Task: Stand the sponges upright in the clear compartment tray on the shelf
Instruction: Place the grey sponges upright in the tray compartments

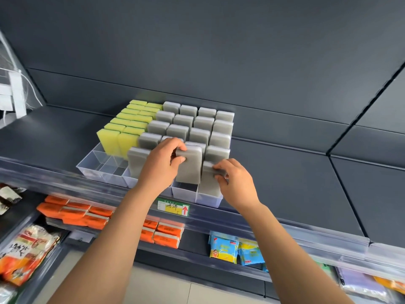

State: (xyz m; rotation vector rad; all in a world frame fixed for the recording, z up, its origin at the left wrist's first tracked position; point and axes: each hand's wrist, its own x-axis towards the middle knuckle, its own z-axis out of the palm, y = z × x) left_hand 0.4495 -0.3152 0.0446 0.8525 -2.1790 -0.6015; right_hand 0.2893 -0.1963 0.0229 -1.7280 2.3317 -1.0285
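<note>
**Both your hands on grey sponges at the tray's front right**

Your left hand (161, 160) grips a grey sponge (189, 170) near its top, with the thumb on the near face and the fingers curled over the upper edge. You hold that sponge upright, its lower end at the mouth of a front-row cell of the clear compartment tray (96, 166).

Your right hand (235, 183) pinches the top of a second grey sponge (208, 183). This one stands just beside the first, with its foot inside the tray's front right corner cell.

The tray sits on the dark shelf (285, 137), close to its front edge. Behind your hands, rows of grey sponges (197, 121) stand on end, one to a cell. Yellow sponges (129, 126) with a green backing fill the left columns. One more grey piece (138, 161) stands in the front row, to the left of your left wrist.

A shelf label (174, 206) sits in the clear price rail (263, 224) below the tray. It has a green border, a yellow patch with handwritten characters you cannot make out, and a red arrow pointing up.

On the shelf beneath lie orange packs (72, 212) and blue packets (223, 249) bearing a cartoon face, their print too small to read. At the lower left, a bag (24, 251) carries large dark characters on white and orange.
</note>
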